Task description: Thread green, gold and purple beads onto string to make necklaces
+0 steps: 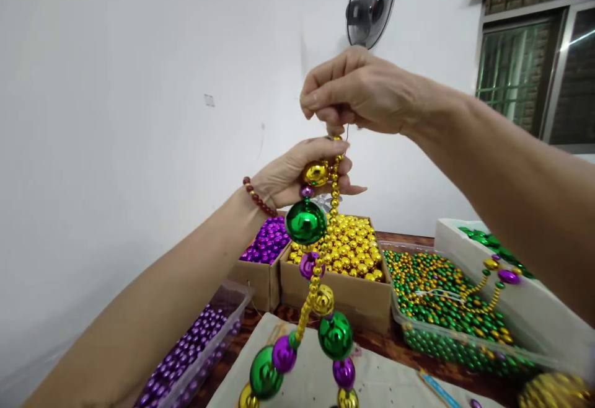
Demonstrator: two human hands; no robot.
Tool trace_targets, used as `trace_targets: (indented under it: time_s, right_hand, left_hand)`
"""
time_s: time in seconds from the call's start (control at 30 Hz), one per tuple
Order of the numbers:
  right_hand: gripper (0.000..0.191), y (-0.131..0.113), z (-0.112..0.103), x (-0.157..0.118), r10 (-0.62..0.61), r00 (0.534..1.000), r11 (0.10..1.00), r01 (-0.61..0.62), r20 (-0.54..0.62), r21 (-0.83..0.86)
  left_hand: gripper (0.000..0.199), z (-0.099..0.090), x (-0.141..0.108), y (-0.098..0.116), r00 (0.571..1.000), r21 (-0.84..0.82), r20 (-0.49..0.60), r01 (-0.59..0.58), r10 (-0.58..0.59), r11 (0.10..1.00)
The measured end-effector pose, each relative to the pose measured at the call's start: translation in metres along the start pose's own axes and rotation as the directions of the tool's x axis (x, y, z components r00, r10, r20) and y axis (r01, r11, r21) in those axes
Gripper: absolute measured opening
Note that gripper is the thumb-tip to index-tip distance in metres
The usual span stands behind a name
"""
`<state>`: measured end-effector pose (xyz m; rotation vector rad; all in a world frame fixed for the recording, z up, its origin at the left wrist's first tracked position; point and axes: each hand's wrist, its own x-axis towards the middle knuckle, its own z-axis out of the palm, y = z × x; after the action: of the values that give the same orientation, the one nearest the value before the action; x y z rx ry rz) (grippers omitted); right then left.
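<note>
A bead necklace of gold, green and purple shiny balls hangs from my left hand, its strands crossing and dropping toward the table. My left thumb and fingers pinch its small gold beads near the top, with some fingers loosely stretched out behind. Just above, my right hand is closed, its fingertips pressed together close to the top of the gold strand. A thin dark thread shows below the right fingers; whether they hold its end is hidden.
Cardboard boxes hold purple beads and gold beads. A plastic tub of green and gold beads stands right, beside a white foam box. Small purple beads fill a clear bin at left. A fan hangs on the wall.
</note>
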<state>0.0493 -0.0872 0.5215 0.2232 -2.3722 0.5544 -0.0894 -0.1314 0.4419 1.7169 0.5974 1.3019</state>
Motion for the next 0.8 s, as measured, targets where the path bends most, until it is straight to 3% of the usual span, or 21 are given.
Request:
trace_targets:
  time_s: [0.17, 0.3, 0.43, 0.6, 0.8]
  right_hand:
    - [0.015, -0.002, -0.023, -0.003, 0.013, 0.999, 0.999, -0.015, -0.041, -0.047]
    - [0.013, 0.013, -0.03, -0.002, 0.075, 0.995, 0.997, -0.075, -0.066, 0.001]
    - [0.016, 0.027, -0.026, 0.008, 0.104, 0.992, 0.995, -0.104, -0.069, 0.003]
    - [0.015, 0.026, -0.022, 0.029, 0.059, 0.995, 0.998, -0.061, -0.087, -0.017]
    - [0.021, 0.017, -0.019, 0.037, 0.011, 0.996, 0.995, -0.02, -0.09, -0.102]
  left_hand:
    - [0.039, -0.006, 0.003, 0.03, 0.984, 0.074, -0.176, 0.002, 0.011, 0.997]
    - [0.027, -0.016, 0.003, 0.039, 0.972, 0.101, -0.236, 0.002, 0.022, 0.995]
    - [0.007, -0.017, 0.002, 0.04, 0.969, 0.11, -0.248, 0.012, 0.016, 0.994]
    - [0.003, -0.01, 0.003, 0.035, 0.961, 0.197, -0.238, -0.098, 0.145, 0.976]
    - [0.009, -0.003, 0.012, 0.03, 0.88, 0.367, -0.386, -0.129, 0.277, 0.921]
